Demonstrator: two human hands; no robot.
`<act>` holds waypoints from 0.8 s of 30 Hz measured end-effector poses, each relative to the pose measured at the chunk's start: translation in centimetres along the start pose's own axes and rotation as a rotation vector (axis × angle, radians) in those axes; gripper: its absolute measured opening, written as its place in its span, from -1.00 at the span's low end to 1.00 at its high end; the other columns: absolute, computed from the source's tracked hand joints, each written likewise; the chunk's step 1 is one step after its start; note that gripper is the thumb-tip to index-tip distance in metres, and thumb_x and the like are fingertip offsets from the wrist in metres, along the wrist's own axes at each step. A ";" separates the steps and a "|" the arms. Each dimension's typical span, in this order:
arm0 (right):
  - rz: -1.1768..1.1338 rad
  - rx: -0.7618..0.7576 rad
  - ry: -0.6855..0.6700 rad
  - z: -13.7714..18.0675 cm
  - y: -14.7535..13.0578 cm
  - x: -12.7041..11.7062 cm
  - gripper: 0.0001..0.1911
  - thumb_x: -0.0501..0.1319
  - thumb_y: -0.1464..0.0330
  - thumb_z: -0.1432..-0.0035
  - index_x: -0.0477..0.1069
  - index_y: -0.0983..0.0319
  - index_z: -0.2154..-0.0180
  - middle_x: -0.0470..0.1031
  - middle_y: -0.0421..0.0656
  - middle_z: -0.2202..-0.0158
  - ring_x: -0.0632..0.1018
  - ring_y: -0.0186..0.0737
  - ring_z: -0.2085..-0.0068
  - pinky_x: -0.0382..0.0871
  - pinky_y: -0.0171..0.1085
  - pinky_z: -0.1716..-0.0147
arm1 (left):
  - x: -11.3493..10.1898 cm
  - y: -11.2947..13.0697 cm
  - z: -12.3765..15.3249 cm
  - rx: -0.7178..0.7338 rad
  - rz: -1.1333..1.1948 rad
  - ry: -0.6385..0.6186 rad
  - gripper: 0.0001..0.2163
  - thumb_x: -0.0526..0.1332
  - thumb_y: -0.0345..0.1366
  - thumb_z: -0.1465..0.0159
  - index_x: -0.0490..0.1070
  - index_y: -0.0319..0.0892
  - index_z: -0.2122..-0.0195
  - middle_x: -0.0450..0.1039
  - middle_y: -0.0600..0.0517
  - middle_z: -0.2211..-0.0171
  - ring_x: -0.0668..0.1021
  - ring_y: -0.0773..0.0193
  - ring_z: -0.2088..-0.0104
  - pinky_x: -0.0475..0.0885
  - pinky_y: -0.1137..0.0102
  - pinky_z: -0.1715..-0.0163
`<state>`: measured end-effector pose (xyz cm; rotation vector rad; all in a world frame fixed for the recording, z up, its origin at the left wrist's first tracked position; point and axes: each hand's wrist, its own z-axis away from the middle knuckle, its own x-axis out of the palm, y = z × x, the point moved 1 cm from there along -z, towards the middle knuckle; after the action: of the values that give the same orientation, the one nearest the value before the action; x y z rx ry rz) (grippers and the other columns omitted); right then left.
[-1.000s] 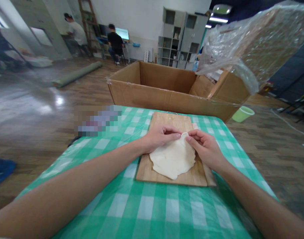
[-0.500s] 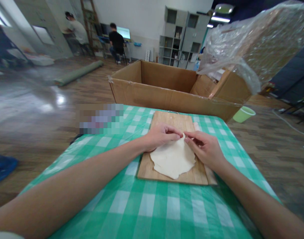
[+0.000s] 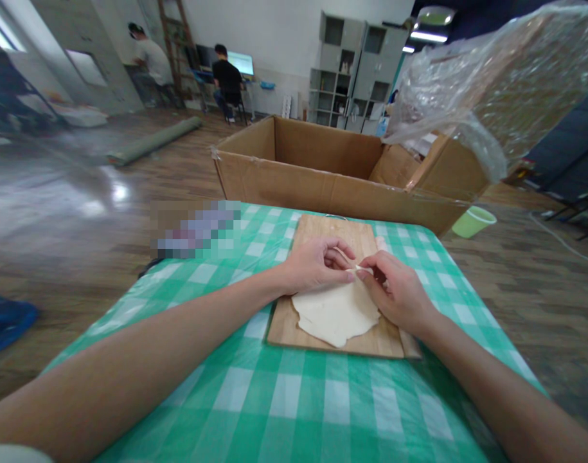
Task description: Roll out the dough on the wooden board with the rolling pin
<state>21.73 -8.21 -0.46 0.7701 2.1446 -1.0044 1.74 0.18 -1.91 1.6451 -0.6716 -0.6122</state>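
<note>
A thin, pale sheet of dough (image 3: 337, 315) with a ragged near edge lies on a wooden cutting board (image 3: 317, 225). My right hand (image 3: 400, 289) pinches the far edge of the sheet between thumb and fingertips, lifting it a little. Beside it, my left hand (image 3: 317, 265) is curled over the far left part of the dough. Its thumb and fingertips meet the same raised edge, and its upper fingers arch apart from the thumb. Along the board's right side runs a pale wooden stick (image 3: 410, 345), mostly covered by my right hand and wrist.
A green-and-white checked cloth (image 3: 284, 399) covers the table. Past its far edge stands a large open cardboard box (image 3: 342, 186) with plastic-wrapped material (image 3: 525, 77) leaning over its right side. A light green bin (image 3: 473, 222) is on the floor. Two people sit in the background.
The left fingers have risen and opened from the thumb, which has moved right toward the right fingertips. The pinched far edge sits slightly lower and nearer. The board has stayed put.
</note>
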 end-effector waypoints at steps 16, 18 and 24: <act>-0.141 0.137 -0.039 0.2 0.3 -0.1 -0.87 0.27 0.25 -0.39 0.47 0.17 0.18 0.53 -0.16 0.32 0.51 -0.20 0.34 0.36 -0.23 0.35 | 0.5 1.0 0.1 0.084 -0.359 0.011 -0.74 0.38 -0.11 -0.31 0.61 -0.24 0.33 0.52 0.06 0.45 0.45 0.37 0.43 0.28 0.45 0.45; -0.262 0.190 -0.055 0.1 0.2 -0.3 -0.81 0.26 0.20 -0.41 0.52 0.18 0.13 0.58 -0.14 0.28 0.55 -0.20 0.31 0.39 -0.24 0.34 | 0.5 1.2 0.1 0.081 -0.349 0.001 -0.74 0.35 -0.11 -0.33 0.58 -0.24 0.33 0.48 0.08 0.45 0.43 0.37 0.43 0.28 0.45 0.44; -0.343 0.264 -0.108 -0.2 0.1 -0.5 -0.72 0.26 0.13 -0.41 0.58 0.20 0.21 0.59 -0.16 0.35 0.53 -0.23 0.36 0.34 -0.26 0.41 | 0.4 1.2 0.1 0.084 -0.378 -0.055 -0.74 0.28 -0.11 -0.38 0.52 -0.22 0.31 0.43 0.09 0.42 0.43 0.34 0.38 0.29 0.44 0.42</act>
<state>22.10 -8.12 -0.02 0.4577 2.1163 -1.4940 1.80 -0.37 -0.77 1.8565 -0.4310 -0.9122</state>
